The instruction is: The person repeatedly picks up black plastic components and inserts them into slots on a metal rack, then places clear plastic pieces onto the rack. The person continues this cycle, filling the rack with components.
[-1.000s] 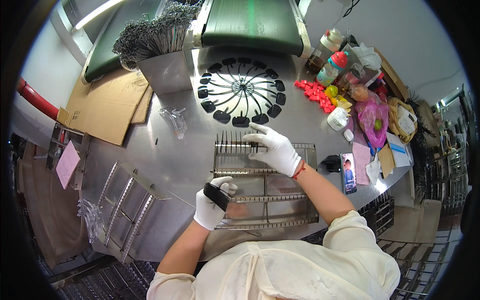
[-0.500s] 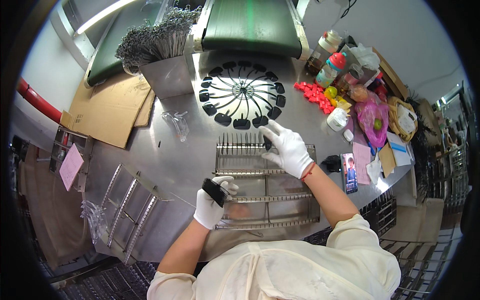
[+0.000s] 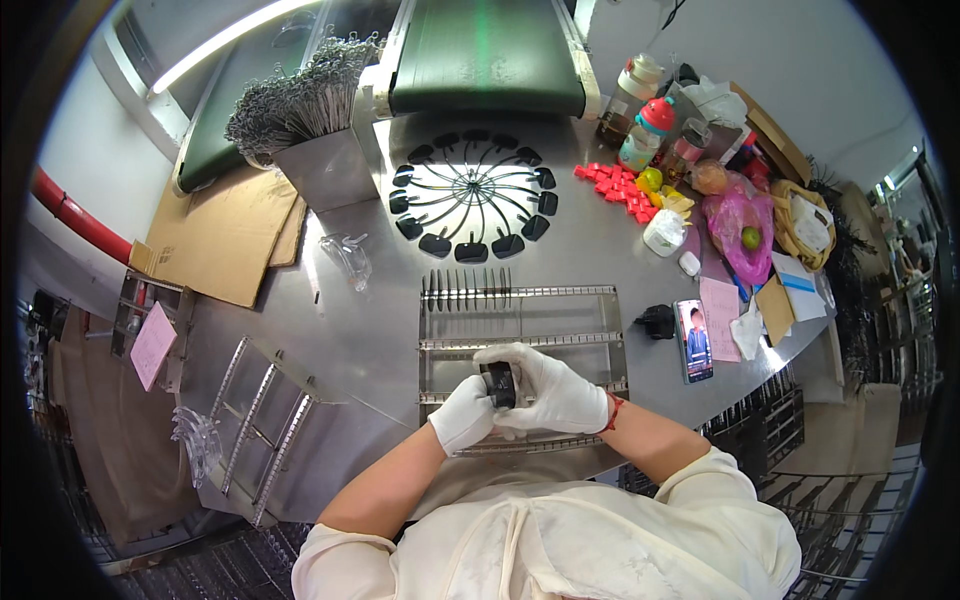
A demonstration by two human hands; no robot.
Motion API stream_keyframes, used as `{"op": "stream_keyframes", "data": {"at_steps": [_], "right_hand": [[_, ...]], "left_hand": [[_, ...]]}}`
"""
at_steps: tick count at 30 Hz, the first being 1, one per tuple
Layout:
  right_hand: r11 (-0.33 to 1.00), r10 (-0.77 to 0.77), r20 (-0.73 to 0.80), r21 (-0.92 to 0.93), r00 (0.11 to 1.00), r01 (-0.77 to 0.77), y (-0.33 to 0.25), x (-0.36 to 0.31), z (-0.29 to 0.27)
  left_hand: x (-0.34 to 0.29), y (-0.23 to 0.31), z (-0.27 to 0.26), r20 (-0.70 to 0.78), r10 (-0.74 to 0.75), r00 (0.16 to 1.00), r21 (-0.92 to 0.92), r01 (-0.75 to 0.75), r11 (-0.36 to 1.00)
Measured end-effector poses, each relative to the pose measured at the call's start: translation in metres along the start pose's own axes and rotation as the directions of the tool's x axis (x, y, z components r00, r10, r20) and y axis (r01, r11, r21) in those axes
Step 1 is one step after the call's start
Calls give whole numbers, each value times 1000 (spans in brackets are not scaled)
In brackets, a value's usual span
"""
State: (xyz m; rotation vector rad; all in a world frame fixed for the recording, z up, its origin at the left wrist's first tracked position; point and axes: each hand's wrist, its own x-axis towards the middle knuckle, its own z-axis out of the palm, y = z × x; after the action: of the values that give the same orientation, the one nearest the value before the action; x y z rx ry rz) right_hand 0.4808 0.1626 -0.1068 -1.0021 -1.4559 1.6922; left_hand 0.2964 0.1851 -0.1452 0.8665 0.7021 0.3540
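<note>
My two white-gloved hands meet over the near part of a metal slotted rack (image 3: 520, 343). My left hand (image 3: 464, 414) is closed round the left side of a small stack of dark lens-like pieces (image 3: 499, 384). From the right, my right hand (image 3: 556, 391) wraps its fingers round the same stack. My gloves cover much of it, so the number of pieces is hidden. Several thin dark pieces (image 3: 465, 290) stand on edge, spaced apart, in the rack's far left slots. Beyond the rack, similar black pieces form a ring on a wheel of curved arms (image 3: 473, 185).
A conveyor belt (image 3: 487, 60) ends behind the wheel. At back left, a metal box (image 3: 328, 172) holds wire hooks beside cardboard (image 3: 215, 240). Another rack (image 3: 262, 420) lies left. A phone (image 3: 694, 340), bottles (image 3: 628, 98), red pieces (image 3: 620, 188) and a pink bag (image 3: 740, 228) lie right.
My right hand has come back from the rack's far row toward me. My left hand has moved right with the dark stack, and both hands now hold it together.
</note>
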Motion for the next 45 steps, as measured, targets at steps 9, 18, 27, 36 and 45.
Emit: {"op": "stream_keyframes", "data": {"at_steps": [9, 18, 27, 36, 45], "right_hand": [[757, -139, -349, 566, 927, 327, 19, 22, -76], [639, -548, -146, -709, 824, 299, 33, 70, -102], [469, -544, -82, -855, 835, 221, 21, 59, -99], [436, -506, -95, -886, 857, 159, 15, 32, -129], [478, -459, -127, -869, 879, 124, 13, 7, -147]], "left_hand": [[0, 65, -19, 241, 906, 349, 952, -268, -150], [25, 74, -94, 86, 792, 605, 995, -14, -98], [-25, 34, -94, -223, 887, 403, 973, 40, 227], [-75, 7, -93, -335, 821, 463, 937, 74, 341], [-95, -10, -70, -348, 763, 545, 935, 142, 325]]}}
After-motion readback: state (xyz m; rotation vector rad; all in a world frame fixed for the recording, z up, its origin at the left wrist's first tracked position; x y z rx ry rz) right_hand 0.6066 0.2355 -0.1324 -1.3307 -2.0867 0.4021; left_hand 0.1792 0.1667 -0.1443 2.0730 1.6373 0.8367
